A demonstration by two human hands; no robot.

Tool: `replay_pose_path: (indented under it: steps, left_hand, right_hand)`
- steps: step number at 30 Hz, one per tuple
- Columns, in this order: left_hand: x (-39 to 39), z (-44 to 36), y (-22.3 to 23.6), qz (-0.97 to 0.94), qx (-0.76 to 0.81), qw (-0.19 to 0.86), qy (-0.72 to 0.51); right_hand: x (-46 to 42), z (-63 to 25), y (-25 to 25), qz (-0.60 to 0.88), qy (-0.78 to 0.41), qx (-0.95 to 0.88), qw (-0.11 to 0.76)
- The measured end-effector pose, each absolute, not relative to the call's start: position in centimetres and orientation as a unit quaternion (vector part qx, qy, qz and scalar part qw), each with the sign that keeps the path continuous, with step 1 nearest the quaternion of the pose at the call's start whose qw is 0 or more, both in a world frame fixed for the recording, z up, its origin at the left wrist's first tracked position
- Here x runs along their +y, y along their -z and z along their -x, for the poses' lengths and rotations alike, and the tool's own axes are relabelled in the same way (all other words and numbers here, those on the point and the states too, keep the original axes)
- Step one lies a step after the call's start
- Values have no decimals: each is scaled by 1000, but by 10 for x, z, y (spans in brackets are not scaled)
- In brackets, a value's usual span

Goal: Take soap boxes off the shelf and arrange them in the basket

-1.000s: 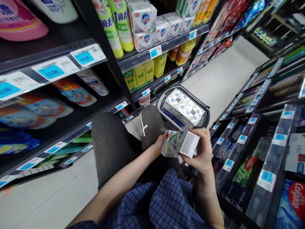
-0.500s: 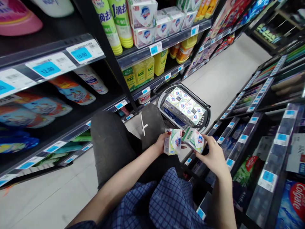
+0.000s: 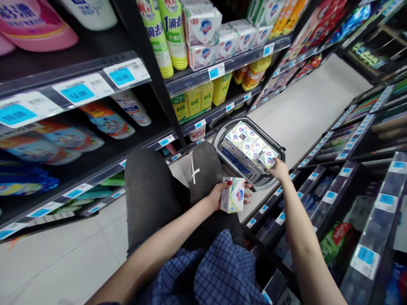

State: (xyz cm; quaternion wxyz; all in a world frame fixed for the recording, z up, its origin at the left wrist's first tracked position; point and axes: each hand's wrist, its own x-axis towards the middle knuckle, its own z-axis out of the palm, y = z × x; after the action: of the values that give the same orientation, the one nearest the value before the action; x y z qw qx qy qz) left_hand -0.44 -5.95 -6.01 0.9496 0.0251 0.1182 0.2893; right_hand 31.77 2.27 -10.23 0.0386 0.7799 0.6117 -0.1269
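Note:
My left hand (image 3: 217, 195) grips a white and green soap box (image 3: 232, 195) just above my knees, its blue shield logo turned up. My right hand (image 3: 279, 170) reaches to the near right corner of a dark shopping basket (image 3: 262, 180). Its fingers are closed on another soap box (image 3: 269, 157), at the end of the boxes in the basket. Rows of matching soap boxes (image 3: 246, 145) fill much of the basket, which stands on the floor beyond my knees. Part of the right fingertips is hidden.
Shelves on the left hold spray bottles (image 3: 111, 120), yellow AXE bottles (image 3: 193, 101) and stacked soap boxes (image 3: 202, 27). A low shelf edge (image 3: 362, 258) with price tags runs close on my right, with toothpaste boxes (image 3: 336, 237) behind it. The tiled aisle floor (image 3: 313, 97) stretches ahead.
My right hand has moved forward from beside my left hand to the basket, taking its soap box there. My left hand still holds its box. The view has shifted slightly.

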Motion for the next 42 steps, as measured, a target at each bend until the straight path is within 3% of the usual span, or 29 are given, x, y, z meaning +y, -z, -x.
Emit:
replay_pose_path:
  steps: [8,42]
  left_hand:
    - [-59,5,61,-29,111,948,-297]
    - [-60,1,69,-10,116,946,-302]
  right_hand:
    - [33,-313,125,-791,104,591,123]
    - [40,-352,146,-738,147,649,113]
